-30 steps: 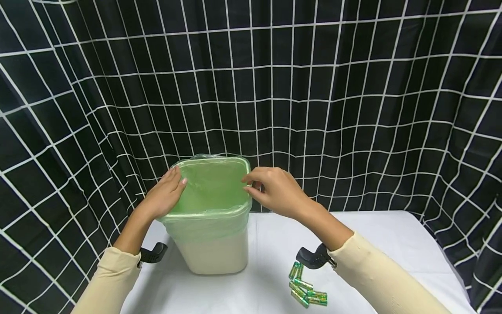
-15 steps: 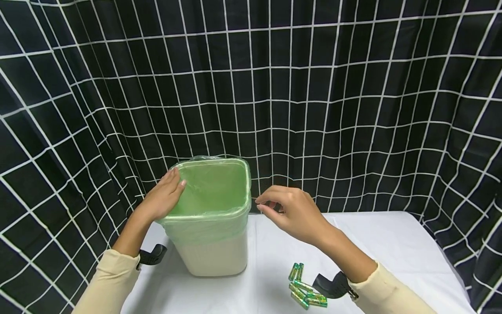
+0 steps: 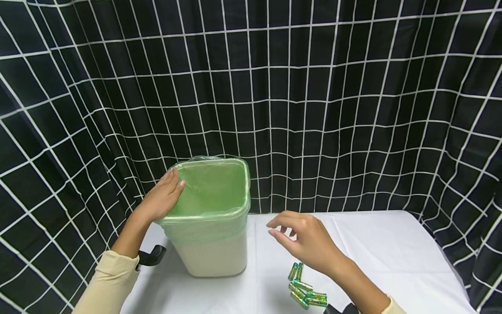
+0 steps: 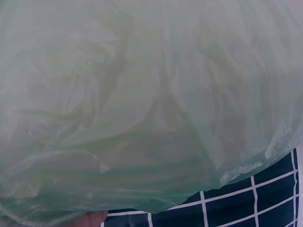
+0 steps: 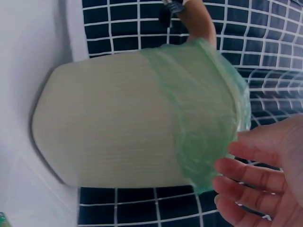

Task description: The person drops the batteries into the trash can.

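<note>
A cream bin [image 3: 215, 255] stands upright on the table, lined with a thin green plastic bag [image 3: 211, 187] that is folded over its rim. My left hand [image 3: 162, 196] rests on the bin's left rim with straight fingers, the thumb over the inner edge. The left wrist view is filled by the bag's hanging fold [image 4: 151, 104]. My right hand [image 3: 307, 237] is in the air to the right of the bin, fingers loosely bent, with nothing between them. Several green and gold batteries [image 3: 302, 288] lie in a loose cluster below that hand.
A white cloth [image 3: 376, 244] covers the table. Black curtains with a white grid [image 3: 313, 109] close off the back and both sides, with the bin near the back one.
My right hand has left the bin's right rim and moved right and down toward the batteries. The left hand stays on the left rim.
</note>
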{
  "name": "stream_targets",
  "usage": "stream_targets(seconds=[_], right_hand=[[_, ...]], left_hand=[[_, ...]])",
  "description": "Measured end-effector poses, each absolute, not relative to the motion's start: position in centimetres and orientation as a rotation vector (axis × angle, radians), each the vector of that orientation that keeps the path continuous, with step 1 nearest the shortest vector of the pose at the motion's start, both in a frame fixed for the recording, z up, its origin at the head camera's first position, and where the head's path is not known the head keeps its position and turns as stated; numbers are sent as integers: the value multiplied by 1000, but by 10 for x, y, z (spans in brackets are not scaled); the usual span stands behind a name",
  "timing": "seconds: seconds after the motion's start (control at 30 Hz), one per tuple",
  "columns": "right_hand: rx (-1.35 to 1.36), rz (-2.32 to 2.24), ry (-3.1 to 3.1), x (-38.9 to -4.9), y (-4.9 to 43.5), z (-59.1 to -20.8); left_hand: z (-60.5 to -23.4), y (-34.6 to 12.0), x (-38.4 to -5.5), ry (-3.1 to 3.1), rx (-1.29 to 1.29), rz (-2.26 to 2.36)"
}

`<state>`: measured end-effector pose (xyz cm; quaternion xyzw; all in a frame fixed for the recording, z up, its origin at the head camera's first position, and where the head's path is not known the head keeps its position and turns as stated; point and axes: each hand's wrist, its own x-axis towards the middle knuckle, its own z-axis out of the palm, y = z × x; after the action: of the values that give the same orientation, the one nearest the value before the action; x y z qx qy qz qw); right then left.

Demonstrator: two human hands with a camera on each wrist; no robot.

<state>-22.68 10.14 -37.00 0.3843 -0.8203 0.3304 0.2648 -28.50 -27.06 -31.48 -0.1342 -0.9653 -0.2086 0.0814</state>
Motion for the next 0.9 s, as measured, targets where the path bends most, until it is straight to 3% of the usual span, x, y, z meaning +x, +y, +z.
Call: stream_targets(seconds=[0.9], right_hand=[[942,1009,-2290,-201,138,-447]], left_hand=[[-313,-271,-283,-2897,-402,-636]])
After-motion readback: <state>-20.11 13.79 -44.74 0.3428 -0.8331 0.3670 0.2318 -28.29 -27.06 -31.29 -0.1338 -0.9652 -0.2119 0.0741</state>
